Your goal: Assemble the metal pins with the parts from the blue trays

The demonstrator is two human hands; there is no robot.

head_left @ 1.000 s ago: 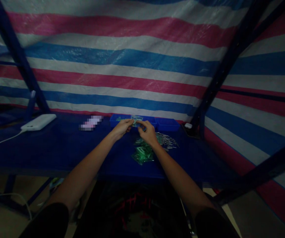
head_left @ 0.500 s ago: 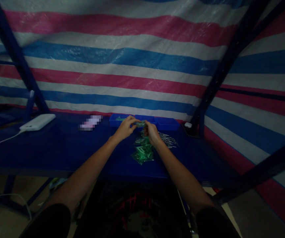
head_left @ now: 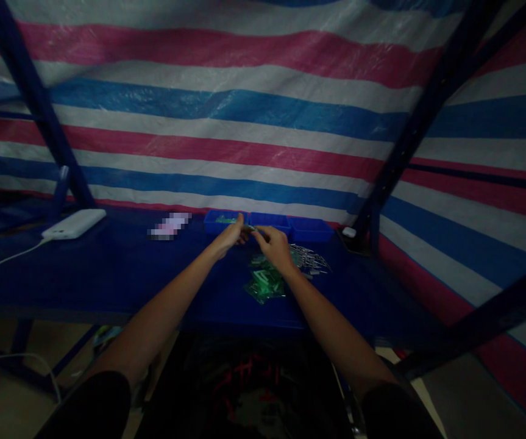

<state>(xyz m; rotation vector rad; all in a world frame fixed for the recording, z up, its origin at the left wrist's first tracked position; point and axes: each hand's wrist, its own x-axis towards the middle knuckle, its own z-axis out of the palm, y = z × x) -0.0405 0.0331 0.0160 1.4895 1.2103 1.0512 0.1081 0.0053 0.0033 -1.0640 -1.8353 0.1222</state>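
Fingers (head_left: 265,230) around a mostly hidden packet (head_left: 252,228)

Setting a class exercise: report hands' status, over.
Left hand, right hand together holding small pale item. Item mostly hidden by grip. Green plastic packets on blue table.

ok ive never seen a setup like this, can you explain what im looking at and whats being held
There's no machine here: these are a person's own bare hands, seen by a camera worn on the head, looking forward and down. The right hand seems to pinch a small item, too hidden to name; the left hand meets it, thumb raised. On the blue table lie green plastic packets and a pile of thin metal pieces. Behind stand three blue bins, the left one holding clear packets. Far left is a white device with a cable. A striped sheet hangs behind.
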